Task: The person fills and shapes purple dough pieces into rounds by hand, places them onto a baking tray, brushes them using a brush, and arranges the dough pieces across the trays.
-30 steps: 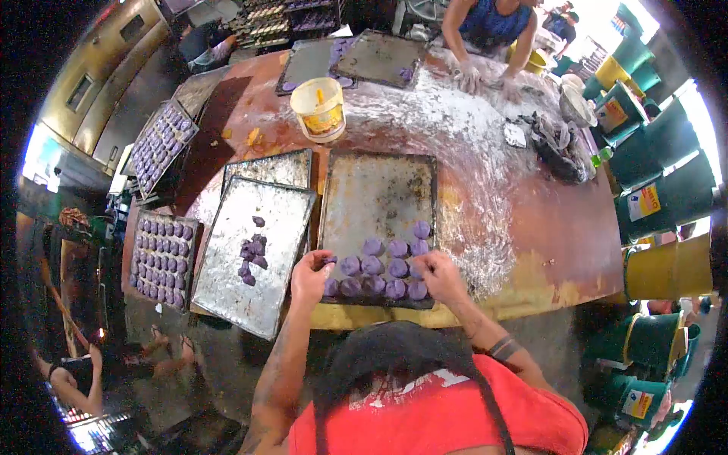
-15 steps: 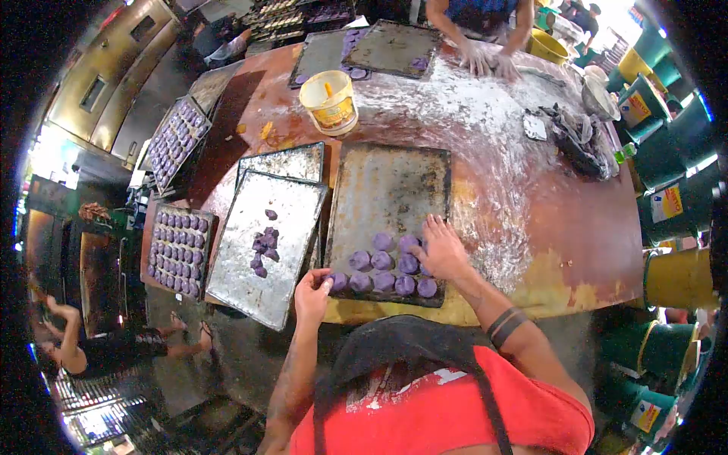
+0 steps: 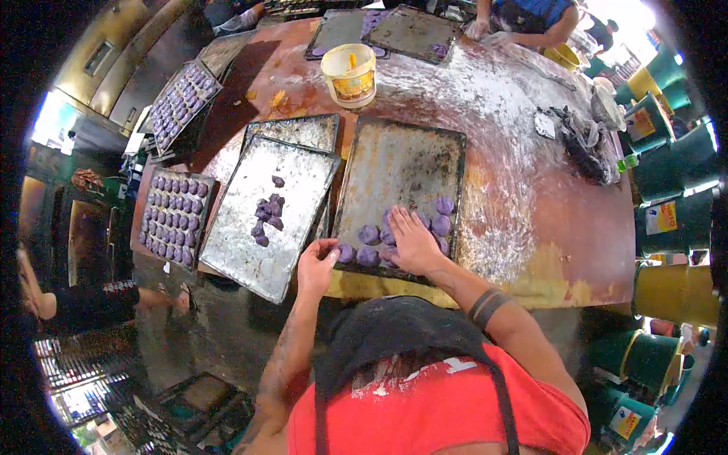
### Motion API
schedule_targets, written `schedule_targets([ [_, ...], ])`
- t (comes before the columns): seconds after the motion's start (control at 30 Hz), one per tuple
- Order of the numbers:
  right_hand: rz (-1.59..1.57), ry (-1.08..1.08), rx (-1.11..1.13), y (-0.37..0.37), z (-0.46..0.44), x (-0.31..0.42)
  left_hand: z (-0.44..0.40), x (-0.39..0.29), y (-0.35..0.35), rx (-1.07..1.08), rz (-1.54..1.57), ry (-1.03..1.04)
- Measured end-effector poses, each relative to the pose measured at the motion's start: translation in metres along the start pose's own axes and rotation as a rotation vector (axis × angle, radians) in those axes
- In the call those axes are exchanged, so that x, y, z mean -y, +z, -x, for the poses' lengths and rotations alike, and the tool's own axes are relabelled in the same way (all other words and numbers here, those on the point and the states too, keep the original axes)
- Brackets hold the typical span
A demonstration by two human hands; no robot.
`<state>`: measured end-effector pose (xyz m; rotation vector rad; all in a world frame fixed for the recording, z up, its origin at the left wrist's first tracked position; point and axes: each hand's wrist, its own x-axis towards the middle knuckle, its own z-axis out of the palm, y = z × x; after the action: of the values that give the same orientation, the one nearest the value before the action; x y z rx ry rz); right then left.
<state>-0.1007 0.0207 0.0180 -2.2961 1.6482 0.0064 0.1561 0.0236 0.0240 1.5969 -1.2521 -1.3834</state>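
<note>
Right hand (image 3: 413, 241) has slid left, flat and gripping nothing, onto purple dough rounds (image 3: 369, 234) at frame centre, seemingly pressing them, while the left hand's (image 3: 317, 265) hold beside them I can't tell.

No word or number can be made out with certainty. A yellow printed label (image 3: 355, 86) is carried on the side of the pale bucket (image 3: 339, 63), its lettering too blurred to be read. Coloured labels (image 3: 660, 218) with indistinct print are borne by green containers (image 3: 686, 212) at the right. White markings (image 3: 436, 374) are seen on the red shirt (image 3: 432, 413), undecipherable.
</note>
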Motion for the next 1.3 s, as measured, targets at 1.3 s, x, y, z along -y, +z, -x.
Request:
schedule_targets([
  [1.3,-0.216,0.363,-0.398,-0.007,-0.031,-0.024,-0.004,0.017,-0.032,-0.026,0.066,0.091],
])
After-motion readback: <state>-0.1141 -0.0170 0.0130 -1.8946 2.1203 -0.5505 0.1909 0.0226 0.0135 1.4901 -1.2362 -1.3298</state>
